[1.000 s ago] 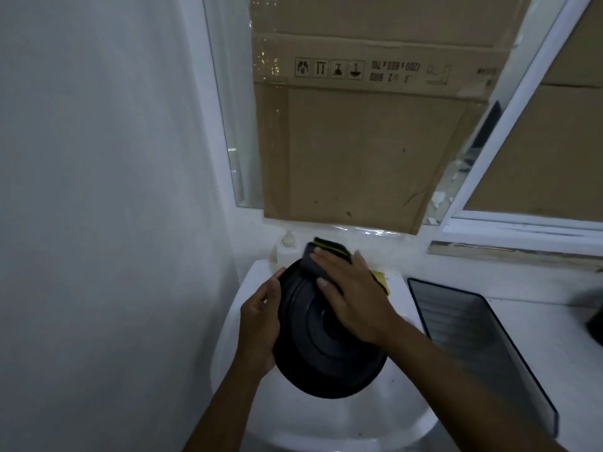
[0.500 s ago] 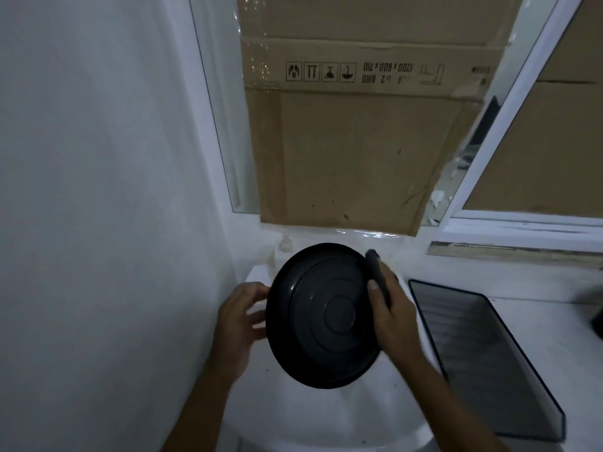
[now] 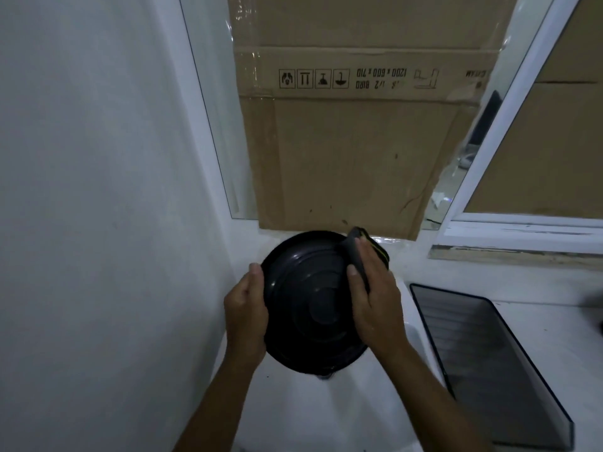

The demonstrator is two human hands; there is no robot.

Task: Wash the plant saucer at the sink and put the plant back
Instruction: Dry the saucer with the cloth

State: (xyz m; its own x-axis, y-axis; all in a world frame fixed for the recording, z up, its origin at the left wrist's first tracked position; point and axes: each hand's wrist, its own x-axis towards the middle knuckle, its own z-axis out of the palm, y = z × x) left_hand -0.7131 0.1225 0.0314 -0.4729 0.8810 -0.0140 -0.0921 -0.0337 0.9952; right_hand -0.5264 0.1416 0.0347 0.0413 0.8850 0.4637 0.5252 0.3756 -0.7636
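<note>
Saucer (image 3: pixel 310 308) first: who has it, and where?

Both hands are on it, and it is held up over the sink (image 3: pixel 293 402), clear of the white basin, with its ringed black face tipped toward the camera.

How does the left hand (image 3: pixel 246 316) hold it?

Its fingers are curled round the rim on the side nearer the sink's left edge, thumb on the front. A firm grip on the saucer itself.

And the right hand (image 3: pixel 375 301)?

It grips a dark sponge (image 3: pixel 357 252) with a yellow layer, thumb across the front, pressing it against the saucer's upper rim on the side toward the sink's back right corner. Whether the sponge wraps over the edge I cannot tell.

What sits around the sink?

Just to its right, on the white counter, lies a dark ribbed tray (image 3: pixel 489 353). Behind the sink a big cardboard sheet (image 3: pixel 359 141) printed with handling symbols stands against the window (image 3: pixel 215 125), its bottom edge close above the saucer's top. A plain white wall (image 3: pixel 98 190) runs along the sink's left side.
</note>
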